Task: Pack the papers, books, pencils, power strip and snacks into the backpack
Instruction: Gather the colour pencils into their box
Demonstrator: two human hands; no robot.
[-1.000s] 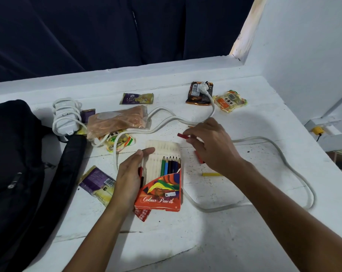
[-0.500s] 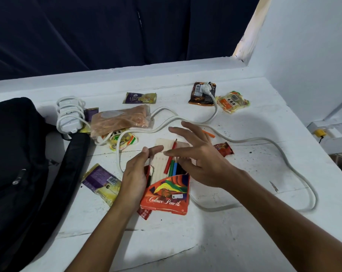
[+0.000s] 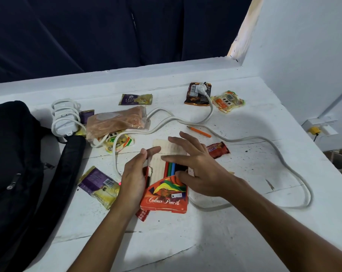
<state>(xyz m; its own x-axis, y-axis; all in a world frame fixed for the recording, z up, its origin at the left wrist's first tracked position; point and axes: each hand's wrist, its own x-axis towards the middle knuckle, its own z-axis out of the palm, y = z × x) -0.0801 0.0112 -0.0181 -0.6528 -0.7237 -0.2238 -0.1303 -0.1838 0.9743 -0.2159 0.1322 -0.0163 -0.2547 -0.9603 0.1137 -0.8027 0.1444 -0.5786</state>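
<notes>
A black backpack [image 3: 15, 173] lies at the 9 o'clock edge of the white bench [image 3: 215, 242], cut off by the frame so its opening cannot be made out. Just beside it at 10 o'clock sits the white power strip [image 3: 65, 119], its cord [image 3: 264, 139] wound round the body and then trailing across the bench to a loop at 3 o'clock; the plug lies on a brown snack packet [image 3: 195, 95] at 1 o'clock. A purple-and-yellow snack packet [image 3: 99, 186] rests near the backpack, partly hidden by the left wrist. The left hand [image 3: 133, 178] holds the left edge of the colour pencil box [image 3: 166, 195] at centre, thumb up along the pulled-out tray, fingers curled under and out of sight. A red packet under the box shows only a corner. The right hand [image 3: 197, 169] lies over the tray with fingers straight and spread, flat across the pencils, its thumb on the box's upper edge; it covers most of the pencil tips, and only red, green, blue and dark shafts show. A loose orange pencil [image 3: 199, 131] lies at 1 o'clock, beyond the fingertips, and a red snack packet [image 3: 218, 150] is half hidden just beside the right hand.
</notes>
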